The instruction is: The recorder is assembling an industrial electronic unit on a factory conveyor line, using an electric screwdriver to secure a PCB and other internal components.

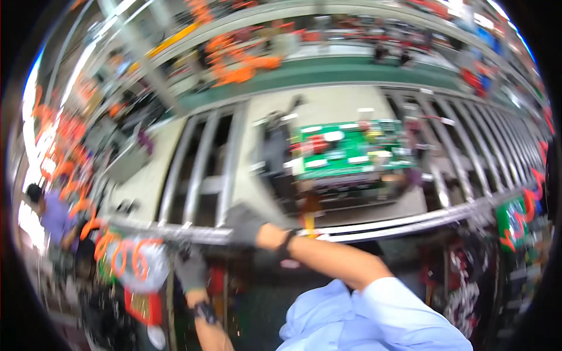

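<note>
Motion smears the view. My right hand (243,223), in a grey glove, reaches across to the left. It lies at the conveyor's metal front rail (363,229), against the near left corner of a pale board (249,196); whether it grips the board I cannot tell. My left hand (191,268), also gloved in grey, is lower down, just below the rail, its fingers blurred. On the board rests an open dark device (345,196) with a green circuit board (333,153) on top. A black part (278,146) stands at its left side.
Metal rollers (202,167) run left of the board, and more rollers (468,146) right. A second pale board (146,169) carries a grey box-like unit (127,161). Orange coiled hoses (137,263) hang near my left arm. A red bin (143,305) sits below. Another person (55,213) is at far left.
</note>
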`<action>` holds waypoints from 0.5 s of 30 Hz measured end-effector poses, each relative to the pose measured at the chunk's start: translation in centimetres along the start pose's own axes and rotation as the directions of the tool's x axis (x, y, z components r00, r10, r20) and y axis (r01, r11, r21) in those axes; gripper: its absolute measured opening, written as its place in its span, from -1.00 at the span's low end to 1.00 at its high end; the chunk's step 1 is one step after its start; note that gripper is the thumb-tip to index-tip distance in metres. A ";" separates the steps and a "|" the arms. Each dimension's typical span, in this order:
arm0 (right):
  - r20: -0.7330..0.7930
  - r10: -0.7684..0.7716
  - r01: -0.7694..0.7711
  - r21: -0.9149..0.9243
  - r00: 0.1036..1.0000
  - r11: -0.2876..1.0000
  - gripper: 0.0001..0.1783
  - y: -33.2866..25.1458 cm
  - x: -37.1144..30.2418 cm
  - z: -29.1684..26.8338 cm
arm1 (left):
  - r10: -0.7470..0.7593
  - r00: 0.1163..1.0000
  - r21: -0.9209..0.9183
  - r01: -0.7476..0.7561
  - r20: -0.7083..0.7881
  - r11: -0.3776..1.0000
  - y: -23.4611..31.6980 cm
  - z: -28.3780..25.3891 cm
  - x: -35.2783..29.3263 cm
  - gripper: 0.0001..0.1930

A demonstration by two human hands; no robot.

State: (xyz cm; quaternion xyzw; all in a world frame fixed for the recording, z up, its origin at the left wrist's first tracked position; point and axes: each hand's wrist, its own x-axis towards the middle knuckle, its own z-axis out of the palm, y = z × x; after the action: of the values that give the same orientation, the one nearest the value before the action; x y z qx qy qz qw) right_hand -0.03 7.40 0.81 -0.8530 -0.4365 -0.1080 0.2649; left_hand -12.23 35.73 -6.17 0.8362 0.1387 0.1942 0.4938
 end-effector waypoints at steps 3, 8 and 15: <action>0.032 0.014 -0.015 0.030 0.999 0.999 -0.62 1.2 -0.8 0.5 | -0.326 0.744 -0.801 0.595 0.583 -0.074 4.7 2.8 -3.1 -0.45; 0.212 -0.028 0.075 -0.220 0.977 0.973 -0.61 2.5 -0.5 1.1 | -0.170 0.979 -0.359 0.199 0.112 0.912 4.4 9.6 -4.4 -0.55; 0.153 -0.116 0.149 -0.231 0.981 0.961 -0.67 2.7 -2.0 0.4 | 0.086 0.995 0.097 -0.081 -0.045 0.992 14.3 14.7 -5.5 -0.65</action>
State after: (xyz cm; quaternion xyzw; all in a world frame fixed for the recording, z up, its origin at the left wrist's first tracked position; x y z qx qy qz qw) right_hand 0.97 4.96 -1.33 -0.8531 -0.4936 -0.1185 0.1207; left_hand -9.74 15.25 -1.01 0.8588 0.1250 0.2282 0.4413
